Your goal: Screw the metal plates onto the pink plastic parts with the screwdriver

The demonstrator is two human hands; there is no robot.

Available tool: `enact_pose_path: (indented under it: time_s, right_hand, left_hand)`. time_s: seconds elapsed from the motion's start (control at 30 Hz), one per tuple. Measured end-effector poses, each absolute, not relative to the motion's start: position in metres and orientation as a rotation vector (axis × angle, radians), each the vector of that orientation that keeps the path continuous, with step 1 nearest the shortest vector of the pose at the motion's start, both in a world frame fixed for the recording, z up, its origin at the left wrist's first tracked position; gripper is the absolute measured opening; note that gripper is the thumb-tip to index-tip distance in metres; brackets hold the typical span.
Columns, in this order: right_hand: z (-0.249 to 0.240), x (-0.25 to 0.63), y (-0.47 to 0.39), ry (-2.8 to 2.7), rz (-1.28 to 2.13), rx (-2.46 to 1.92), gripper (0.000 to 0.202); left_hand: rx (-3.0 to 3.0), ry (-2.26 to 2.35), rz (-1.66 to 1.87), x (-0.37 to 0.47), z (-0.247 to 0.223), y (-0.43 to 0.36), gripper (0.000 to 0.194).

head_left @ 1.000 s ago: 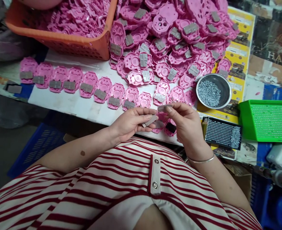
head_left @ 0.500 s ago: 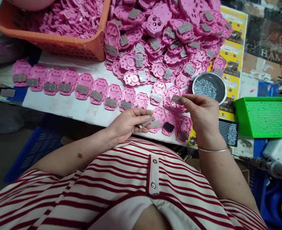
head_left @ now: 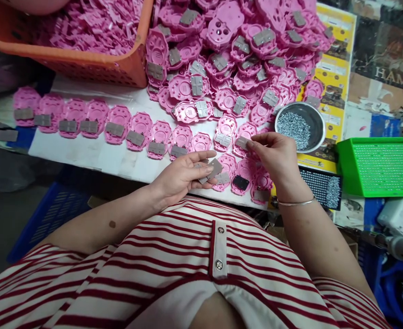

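My left hand (head_left: 184, 176) is closed on a few grey metal plates (head_left: 215, 169), held low over the table's near edge. Between the thumb and fingers of my right hand (head_left: 270, 153) is a single grey plate (head_left: 243, 142), over a pink plastic shell (head_left: 237, 148). Beside it stands another pink shell (head_left: 225, 125) with a plate on its lower part. A pink shell with a black plate (head_left: 241, 182) lies nearer my body. To the left runs a row of pink shells (head_left: 119, 116), most with a grey plate across the lower part.
A heap of pink shells (head_left: 225, 27) covers the back. An orange basket (head_left: 119, 64) of pink pieces is at the back left. On the right are a metal bowl (head_left: 320, 130) of screws, a black screw tray (head_left: 314, 183) and a green tray (head_left: 352, 178).
My right hand has moved left and slightly down with its plate, now over the shell. The plates in my left hand have fanned out and show more.
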State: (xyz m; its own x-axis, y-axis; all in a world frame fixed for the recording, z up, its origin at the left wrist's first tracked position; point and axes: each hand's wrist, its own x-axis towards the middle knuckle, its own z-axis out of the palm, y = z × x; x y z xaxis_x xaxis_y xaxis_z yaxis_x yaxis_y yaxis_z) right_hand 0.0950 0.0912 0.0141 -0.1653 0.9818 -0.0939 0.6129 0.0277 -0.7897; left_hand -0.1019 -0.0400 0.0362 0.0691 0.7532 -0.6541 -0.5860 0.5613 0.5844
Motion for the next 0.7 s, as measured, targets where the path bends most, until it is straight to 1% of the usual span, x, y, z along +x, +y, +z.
enact_pose_path:
  time_s: [0.1,0.17,0.23,0.37,0.47,0.53,0.6,0.63,0.7]
  right_hand:
    - [0.02,0.095,0.088,-1.818,0.908,-1.592,0.022]
    - [0.03,0.093,0.079,-1.783,0.934,-1.534,0.021]
    - [0.043,0.087,0.063,-1.764,1.123,-1.424,0.02]
    - [0.058,0.076,0.031,-1.76,1.718,-1.172,0.032]
    - [0.054,0.073,0.022,-1.609,1.92,-1.127,0.03]
    - [0.047,0.074,0.02,-1.499,1.91,-1.174,0.028]
    - [0.042,0.078,0.018,-1.472,1.769,-1.228,0.025]
    - [0.04,0.08,0.016,-1.516,1.635,-1.239,0.023]
    - [0.038,0.084,0.011,-1.747,1.258,-1.2,0.015]
  left_hand:
    - [0.177,1.125,1.023,-0.101,0.036,-0.041,0.021]
    - [0.178,1.145,1.031,-0.101,0.035,-0.041,0.012]
    - [0.198,1.157,1.031,-0.1,0.035,-0.042,0.009]
    - [0.254,1.141,1.013,-0.097,0.037,-0.044,0.012]
    - [0.261,1.122,0.999,-0.095,0.038,-0.046,0.011]
    - [0.257,1.097,0.996,-0.095,0.038,-0.047,0.012]
    - [0.247,1.082,0.996,-0.095,0.038,-0.047,0.017]
    - [0.24,1.081,0.987,-0.094,0.038,-0.048,0.02]
    - [0.218,1.081,0.952,-0.094,0.037,-0.048,0.026]
